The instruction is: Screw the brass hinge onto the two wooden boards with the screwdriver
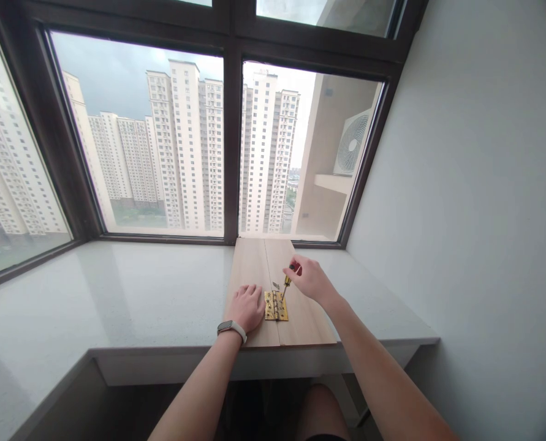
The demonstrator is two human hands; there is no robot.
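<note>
A brass-coloured hinge (276, 306) lies unfolded across the seam between two pale wooden boards (303, 318). In my right hand (308, 278) is a screwdriver (287, 280) with a yellow, black and red handle, gripped near its top. Its shaft slants down to the right leaf of the hinge, where the tip meets the upper hole area; whether a screw sits under it is too small to tell. My left hand (247, 306) rests flat on the left board, fingertips forward, beside the hinge's left edge. Several small screws (276, 285) lie just beyond the hinge.
The boards lie on a white windowsill counter (162, 294), reaching from its front edge (162, 349) back to the dark window frame (230, 153). A grey-white wall (475, 202) rises at the right. My knee (323, 410) is below the counter.
</note>
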